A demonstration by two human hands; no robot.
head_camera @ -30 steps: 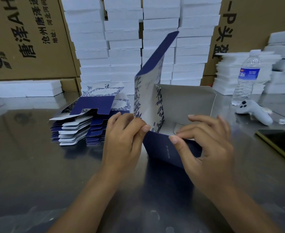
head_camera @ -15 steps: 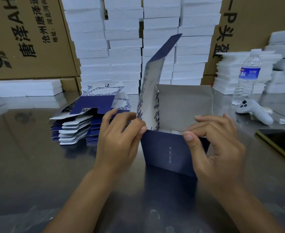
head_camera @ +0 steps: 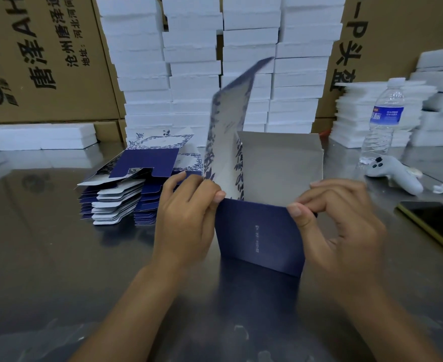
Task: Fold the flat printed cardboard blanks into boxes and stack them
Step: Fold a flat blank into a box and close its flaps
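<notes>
In the head view I had the left hand (head_camera: 186,215) pinching the near-left top corner of the half-formed box (head_camera: 262,236) and the right hand (head_camera: 345,226) pinching its near-right corner. The box stood at the centre of the steel table (head_camera: 45,257), just right of the pile of flat blanks (head_camera: 136,184). My worry was the tall left flap (head_camera: 231,121), upright and unsupported: with both hands gripping only the front wall, I judged it could flop over, or the wall could crease off its score line. The card looked thin and springy, navy outside, plain grey inside, leaf-printed on that flap.
</notes>
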